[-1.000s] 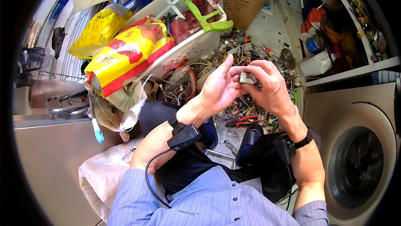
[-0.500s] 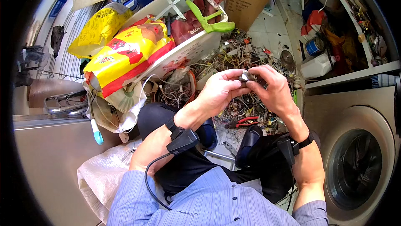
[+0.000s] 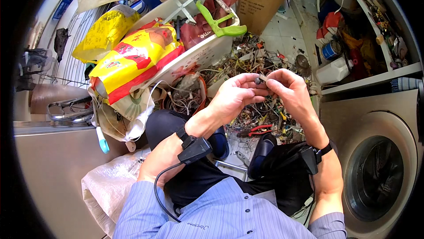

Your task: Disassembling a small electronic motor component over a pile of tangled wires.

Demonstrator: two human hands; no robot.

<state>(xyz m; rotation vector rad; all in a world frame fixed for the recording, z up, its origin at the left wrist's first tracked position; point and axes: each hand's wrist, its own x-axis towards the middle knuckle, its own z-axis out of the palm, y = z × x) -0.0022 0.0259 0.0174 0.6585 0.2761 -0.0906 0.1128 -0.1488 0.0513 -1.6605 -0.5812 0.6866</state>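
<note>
My left hand [image 3: 234, 98] and my right hand [image 3: 291, 92] meet above a spread of scrap on the floor. Between their fingertips is a small dark, rounded part [image 3: 258, 81] with a pale strip at its right side. The left fingers are curled, palm partly up, with the part at their tips. Thumb and fingers of my right hand pinch it from the right side. Its exact kind is too small to make out. Below the hands, red-handled pliers [image 3: 256, 130] lie on the floor near my shoes.
Loose wires and scrap [image 3: 274, 115] cover the floor ahead. On the left stand a white crate [image 3: 194, 58] with bags and a green-handled saw [image 3: 216, 21], and a basket of cables [image 3: 183, 97]. A cardboard box [image 3: 258, 5] is behind; a washing machine [image 3: 340, 119] is at right.
The small part has turned between my fingers and its dark rounded end now shows. My left thumb has drawn back from it, while my right thumb and fingers have shifted slightly.
</note>
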